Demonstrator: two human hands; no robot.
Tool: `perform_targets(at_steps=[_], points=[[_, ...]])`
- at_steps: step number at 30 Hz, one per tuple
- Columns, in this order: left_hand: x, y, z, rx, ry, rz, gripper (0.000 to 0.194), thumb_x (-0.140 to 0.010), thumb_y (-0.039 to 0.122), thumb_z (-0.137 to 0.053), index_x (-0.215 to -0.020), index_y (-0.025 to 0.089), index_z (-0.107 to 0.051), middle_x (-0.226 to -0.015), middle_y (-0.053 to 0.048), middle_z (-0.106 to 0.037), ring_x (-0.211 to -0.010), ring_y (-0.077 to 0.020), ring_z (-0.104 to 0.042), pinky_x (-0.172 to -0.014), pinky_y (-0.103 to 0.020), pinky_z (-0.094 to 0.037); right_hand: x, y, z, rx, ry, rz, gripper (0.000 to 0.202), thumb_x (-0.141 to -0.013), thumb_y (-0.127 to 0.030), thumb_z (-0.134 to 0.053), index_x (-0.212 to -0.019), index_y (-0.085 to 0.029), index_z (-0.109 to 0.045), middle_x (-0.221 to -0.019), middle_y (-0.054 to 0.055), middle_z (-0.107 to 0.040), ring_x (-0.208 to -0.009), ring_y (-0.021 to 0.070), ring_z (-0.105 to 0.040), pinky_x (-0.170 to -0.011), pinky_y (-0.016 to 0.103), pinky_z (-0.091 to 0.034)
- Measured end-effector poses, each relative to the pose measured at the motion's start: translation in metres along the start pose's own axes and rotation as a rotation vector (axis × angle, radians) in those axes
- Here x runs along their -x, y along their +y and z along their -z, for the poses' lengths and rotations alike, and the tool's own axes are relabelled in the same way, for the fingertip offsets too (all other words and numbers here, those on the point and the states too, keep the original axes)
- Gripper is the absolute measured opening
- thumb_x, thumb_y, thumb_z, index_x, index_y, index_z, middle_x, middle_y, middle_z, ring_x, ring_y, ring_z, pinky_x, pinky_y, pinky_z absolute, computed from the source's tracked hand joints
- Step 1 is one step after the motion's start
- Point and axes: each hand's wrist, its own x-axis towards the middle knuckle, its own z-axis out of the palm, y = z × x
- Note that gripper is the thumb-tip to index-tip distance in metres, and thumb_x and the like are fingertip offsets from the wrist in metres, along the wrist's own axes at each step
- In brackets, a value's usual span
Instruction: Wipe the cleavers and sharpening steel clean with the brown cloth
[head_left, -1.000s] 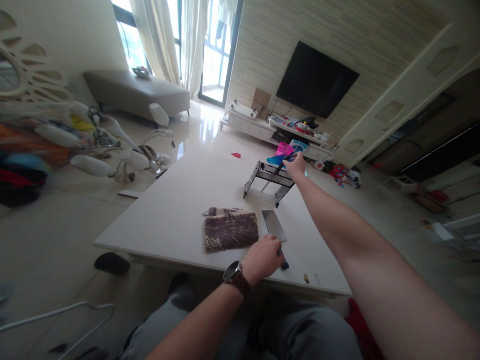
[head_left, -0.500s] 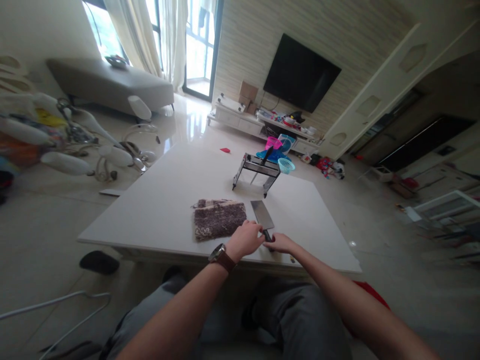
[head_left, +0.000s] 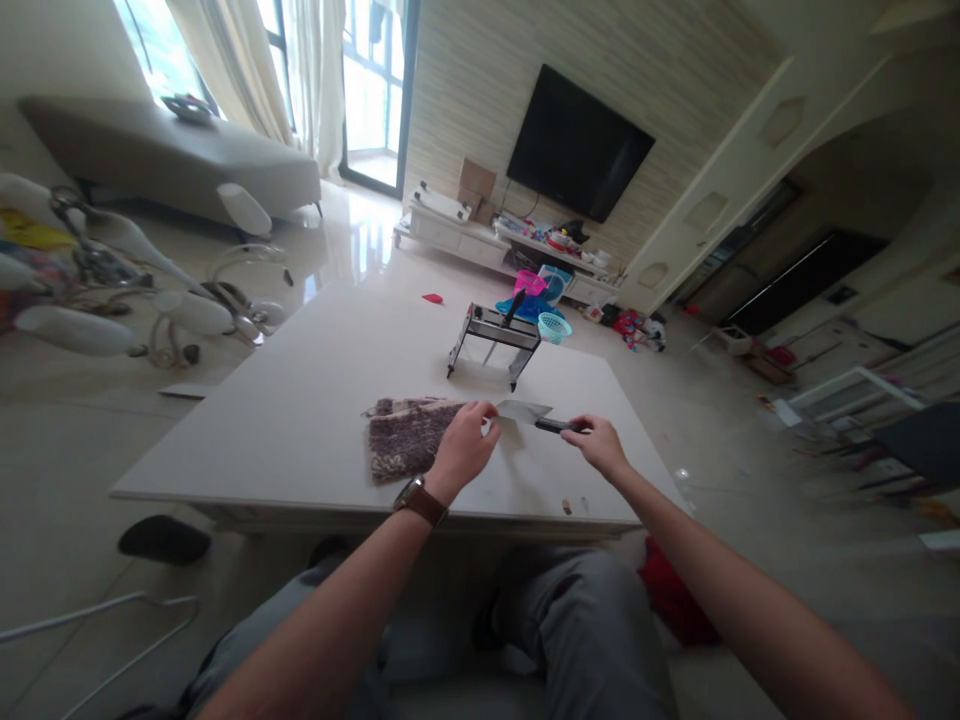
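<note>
A cleaver [head_left: 525,411] with a dark handle is held above the white table [head_left: 300,440], its blade pointing left. My right hand [head_left: 598,444] is closed on the end of the handle. At the blade's left end, my left hand [head_left: 466,445] has its fingers bent against the metal, the thumb and fingertips at its edge. A folded brown and cream towel [head_left: 405,438] lies on the table, just left of my left hand and partly behind it. Beyond the cleaver stands a metal frame [head_left: 495,328] with a black handle on top.
Two small objects [head_left: 567,507] lie near the table's front edge. Past the far edge are a pink basket [head_left: 529,283] and a light blue basket [head_left: 553,327]. A red piece [head_left: 432,298] is at the table's far side. White curved lamp arms [head_left: 187,312] stand to the left.
The cleaver has been lifted from the table and turned so its blade points left. My right hand has moved right with the handle; my left hand has gone from the handle to the blade.
</note>
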Motion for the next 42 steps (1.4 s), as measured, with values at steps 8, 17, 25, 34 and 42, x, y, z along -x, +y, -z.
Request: perform_targets(at_steps=[8, 17, 25, 34, 42], points=[[-0.006, 0.016, 0.024, 0.166, 0.224, -0.083, 0.011, -0.084, 0.012, -0.064, -0.092, 0.019, -0.066, -0.093, -0.005, -0.071, -0.094, -0.0221, -0.067, -0.092, -0.039, -0.052, -0.004, -0.072, 0.055, -0.242, 0.07, 0.251, 0.043, -0.075, -0.033, -0.074, -0.115, -0.018, -0.071, -0.095, 0.007, -0.074, -0.078, 0.02, -0.071, -0.076, 0.036, -0.058], [0.006, 0.032, 0.016, 0.204, -0.024, -0.246, 0.031, -0.079, 0.024, -0.084, -0.108, 0.021, -0.073, -0.108, -0.005, -0.077, -0.105, -0.0244, -0.07, -0.099, -0.04, -0.051, 0.045, -0.141, 0.046, -0.14, -0.218, 0.532, 0.017, -0.087, -0.017, -0.063, -0.103, -0.021, -0.066, -0.093, 0.005, -0.076, -0.087, 0.0199, -0.074, -0.081, 0.034, -0.058], [0.011, 0.03, 0.023, 0.226, -0.042, -0.095, 0.023, -0.084, 0.024, -0.079, -0.1, 0.024, -0.063, -0.098, -0.001, -0.078, -0.094, -0.0212, -0.075, -0.085, -0.032, -0.058, 0.061, -0.164, 0.03, -0.03, -0.178, 0.727, 0.027, -0.091, -0.011, -0.056, -0.111, -0.022, -0.069, -0.103, 0.005, -0.076, -0.092, 0.0204, -0.072, -0.083, 0.034, -0.058], [0.004, 0.017, 0.028, 0.225, 0.172, -0.056, 0.037, -0.087, 0.018, -0.072, -0.12, 0.027, -0.059, -0.107, -0.003, -0.076, -0.099, -0.0196, -0.074, -0.075, -0.026, -0.061, 0.059, -0.153, -0.013, -0.396, 0.266, 0.582, 0.026, -0.094, -0.031, -0.062, -0.119, -0.024, -0.061, -0.122, 0.01, -0.069, -0.116, 0.0231, -0.066, -0.096, 0.04, -0.058], [-0.015, -0.008, 0.045, 0.396, 0.637, -0.079, 0.049, -0.08, 0.027, -0.081, -0.115, 0.025, -0.045, -0.103, -0.003, -0.069, -0.098, -0.0229, -0.076, -0.07, -0.03, -0.064, 0.037, -0.082, -0.098, -0.31, 0.007, -0.094, 0.012, -0.088, -0.027, -0.053, -0.095, -0.02, -0.059, -0.098, 0.01, -0.072, -0.084, 0.0202, -0.066, -0.08, 0.032, -0.052]])
